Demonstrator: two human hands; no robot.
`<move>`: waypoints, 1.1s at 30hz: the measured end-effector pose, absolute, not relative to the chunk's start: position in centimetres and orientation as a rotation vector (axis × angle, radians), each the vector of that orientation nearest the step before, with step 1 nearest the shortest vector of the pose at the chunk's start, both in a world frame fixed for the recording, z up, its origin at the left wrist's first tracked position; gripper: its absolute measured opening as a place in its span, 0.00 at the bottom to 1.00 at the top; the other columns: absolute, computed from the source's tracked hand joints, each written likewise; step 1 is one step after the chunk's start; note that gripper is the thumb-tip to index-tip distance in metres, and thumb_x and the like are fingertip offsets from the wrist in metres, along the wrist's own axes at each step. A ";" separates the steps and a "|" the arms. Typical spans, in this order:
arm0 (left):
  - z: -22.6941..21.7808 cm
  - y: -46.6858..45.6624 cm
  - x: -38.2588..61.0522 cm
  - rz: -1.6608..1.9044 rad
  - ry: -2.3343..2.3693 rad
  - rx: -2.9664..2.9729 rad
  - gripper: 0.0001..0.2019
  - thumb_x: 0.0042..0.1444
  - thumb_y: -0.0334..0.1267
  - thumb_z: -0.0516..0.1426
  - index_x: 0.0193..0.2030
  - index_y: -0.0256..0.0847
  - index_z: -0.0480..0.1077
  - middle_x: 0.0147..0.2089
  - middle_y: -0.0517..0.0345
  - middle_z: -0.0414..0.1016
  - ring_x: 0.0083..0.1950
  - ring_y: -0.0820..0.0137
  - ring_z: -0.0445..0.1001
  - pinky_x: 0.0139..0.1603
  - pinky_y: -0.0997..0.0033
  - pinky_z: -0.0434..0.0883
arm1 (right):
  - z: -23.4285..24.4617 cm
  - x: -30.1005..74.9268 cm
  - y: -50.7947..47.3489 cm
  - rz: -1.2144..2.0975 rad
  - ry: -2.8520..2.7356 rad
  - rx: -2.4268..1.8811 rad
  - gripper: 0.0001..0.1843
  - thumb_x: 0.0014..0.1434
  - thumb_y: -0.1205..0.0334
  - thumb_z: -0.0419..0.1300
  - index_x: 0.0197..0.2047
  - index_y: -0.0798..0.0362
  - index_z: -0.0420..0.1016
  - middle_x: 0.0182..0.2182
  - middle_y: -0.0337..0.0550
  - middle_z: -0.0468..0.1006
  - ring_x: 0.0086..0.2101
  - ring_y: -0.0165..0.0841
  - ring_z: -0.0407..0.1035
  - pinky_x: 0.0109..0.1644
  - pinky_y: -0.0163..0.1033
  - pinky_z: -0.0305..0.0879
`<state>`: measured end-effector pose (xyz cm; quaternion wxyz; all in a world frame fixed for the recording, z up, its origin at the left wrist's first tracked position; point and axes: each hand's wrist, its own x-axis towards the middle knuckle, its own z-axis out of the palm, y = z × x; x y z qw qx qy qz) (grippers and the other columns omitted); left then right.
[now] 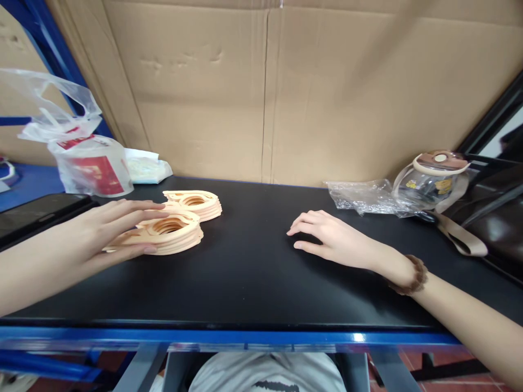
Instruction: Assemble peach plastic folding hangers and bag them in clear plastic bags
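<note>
Two stacks of flat peach-coloured rings lie on the black tabletop (253, 272). The near stack (175, 235) sits under the fingers of my left hand (110, 228), which lies stretched out flat across its left side, thumb along its front edge. The far stack (195, 202) sits just behind, touching or nearly touching the near one. My right hand (330, 242) rests palm down on the bare tabletop to the right, fingers loosely spread, holding nothing. A brown beaded band circles that wrist.
A clear plastic bag with a red label (87, 166) and a white packet (145, 166) stand at the back left. A dark phone (36, 215) lies far left. Crumpled clear plastic (363, 197), a lidded bottle with strap (433, 182) and a dark bag (494, 212) sit right. Cardboard walls the back.
</note>
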<state>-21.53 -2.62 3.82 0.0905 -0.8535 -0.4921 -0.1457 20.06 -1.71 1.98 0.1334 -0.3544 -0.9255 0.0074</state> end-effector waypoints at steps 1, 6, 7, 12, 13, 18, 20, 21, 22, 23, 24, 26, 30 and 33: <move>4.0 -2.9 -21.0 -0.443 -1.446 -2.544 0.26 0.62 0.61 0.45 0.62 0.57 0.59 0.65 0.62 0.63 0.63 0.59 0.63 0.65 0.54 0.59 | 1.9 20.1 -1.7 0.028 -2.682 -1.037 0.17 0.67 0.53 0.50 0.51 0.49 0.73 0.47 0.46 0.75 0.46 0.39 0.69 0.54 0.50 0.63; 4.0 -4.7 -14.0 -0.332 -1.246 -2.657 0.24 0.64 0.54 0.47 0.65 0.54 0.58 0.68 0.60 0.59 0.66 0.61 0.62 0.65 0.59 0.60 | 1.5 20.6 -1.5 0.015 -2.679 -1.166 0.25 0.66 0.47 0.49 0.58 0.52 0.68 0.57 0.52 0.68 0.55 0.43 0.64 0.59 0.52 0.60; 3.5 -4.7 -12.1 -0.305 -1.189 -2.694 0.24 0.65 0.52 0.45 0.65 0.51 0.59 0.68 0.59 0.60 0.67 0.60 0.61 0.67 0.58 0.58 | 1.4 20.7 -1.5 0.010 -2.676 -1.207 0.27 0.66 0.45 0.48 0.60 0.52 0.67 0.59 0.53 0.66 0.58 0.44 0.62 0.61 0.53 0.59; 0.4 -2.4 -4.5 -0.149 -1.229 -2.786 0.28 0.67 0.49 0.45 0.67 0.33 0.58 0.69 0.40 0.55 0.70 0.51 0.55 0.66 0.52 0.58 | 0.8 21.4 -1.0 0.082 -2.653 -1.383 0.37 0.63 0.37 0.44 0.65 0.54 0.61 0.65 0.58 0.59 0.64 0.50 0.53 0.64 0.58 0.52; 0.0 -1.7 -3.6 -0.125 -1.274 -2.775 0.29 0.66 0.50 0.44 0.67 0.31 0.58 0.69 0.37 0.54 0.70 0.49 0.54 0.66 0.50 0.57 | 0.7 21.5 -0.9 0.106 -2.651 -1.396 0.38 0.63 0.36 0.43 0.66 0.53 0.60 0.66 0.59 0.58 0.64 0.50 0.51 0.64 0.59 0.51; -0.5 0.7 -2.3 -0.091 -1.421 -2.722 0.34 0.66 0.55 0.40 0.69 0.30 0.52 0.71 0.35 0.49 0.71 0.47 0.48 0.67 0.47 0.54 | 0.6 21.5 -0.8 0.125 -2.647 -1.398 0.40 0.62 0.34 0.43 0.66 0.54 0.60 0.66 0.58 0.58 0.65 0.50 0.51 0.65 0.59 0.50; -0.4 1.0 -2.8 -0.083 -1.394 -2.761 0.34 0.66 0.55 0.38 0.70 0.31 0.50 0.72 0.37 0.47 0.72 0.49 0.47 0.68 0.48 0.52 | 0.7 21.5 -0.8 0.118 -2.665 -1.408 0.40 0.63 0.34 0.42 0.66 0.55 0.60 0.65 0.58 0.59 0.65 0.50 0.51 0.65 0.58 0.50; -0.3 1.0 -3.0 -0.071 -1.372 -2.782 0.34 0.67 0.55 0.38 0.70 0.31 0.49 0.72 0.37 0.46 0.72 0.49 0.46 0.68 0.49 0.51 | 0.9 21.4 -0.9 0.115 -2.677 -1.414 0.41 0.63 0.34 0.42 0.67 0.55 0.59 0.66 0.58 0.58 0.65 0.50 0.51 0.65 0.58 0.50; -0.2 1.0 -3.3 -0.053 -1.347 -2.799 0.34 0.67 0.55 0.38 0.70 0.31 0.49 0.72 0.37 0.46 0.72 0.50 0.46 0.69 0.50 0.51 | 1.0 21.4 -0.9 0.112 -2.688 -1.419 0.41 0.63 0.34 0.41 0.67 0.56 0.59 0.66 0.59 0.58 0.65 0.50 0.51 0.65 0.58 0.50; 0.0 1.0 -3.5 -0.034 -1.325 -2.811 0.34 0.67 0.55 0.38 0.70 0.31 0.49 0.72 0.37 0.46 0.72 0.51 0.46 0.69 0.50 0.50 | 1.1 21.3 -0.9 0.110 -2.699 -1.423 0.41 0.63 0.35 0.41 0.67 0.56 0.59 0.66 0.59 0.57 0.65 0.50 0.51 0.65 0.57 0.50; 0.1 0.9 -3.7 -0.016 -1.306 -2.819 0.34 0.67 0.55 0.39 0.70 0.31 0.49 0.72 0.37 0.46 0.72 0.51 0.46 0.69 0.51 0.50 | 1.1 21.3 -0.9 0.108 -2.706 -1.424 0.41 0.63 0.35 0.41 0.67 0.56 0.59 0.66 0.59 0.57 0.65 0.50 0.50 0.66 0.57 0.50; 0.4 0.8 -3.9 0.011 -1.281 -2.820 0.33 0.67 0.53 0.39 0.70 0.30 0.50 0.71 0.36 0.47 0.72 0.52 0.47 0.69 0.52 0.50 | 1.2 21.2 -1.0 0.108 -2.710 -1.428 0.40 0.63 0.35 0.41 0.67 0.57 0.59 0.66 0.60 0.57 0.65 0.50 0.50 0.66 0.57 0.50; 0.6 0.5 -4.0 0.025 -1.259 -2.806 0.31 0.68 0.51 0.41 0.70 0.31 0.51 0.71 0.37 0.49 0.71 0.52 0.49 0.69 0.53 0.51 | 1.2 21.1 -1.0 0.102 -2.699 -1.426 0.40 0.63 0.36 0.43 0.67 0.57 0.59 0.66 0.60 0.57 0.65 0.50 0.51 0.65 0.58 0.51; 0.5 0.3 -4.1 0.024 -1.264 -2.798 0.31 0.68 0.51 0.41 0.70 0.32 0.51 0.71 0.38 0.49 0.71 0.52 0.49 0.69 0.53 0.51 | 1.0 21.3 -0.8 0.077 -2.694 -1.385 0.37 0.65 0.38 0.41 0.66 0.56 0.61 0.65 0.58 0.60 0.64 0.49 0.52 0.65 0.58 0.52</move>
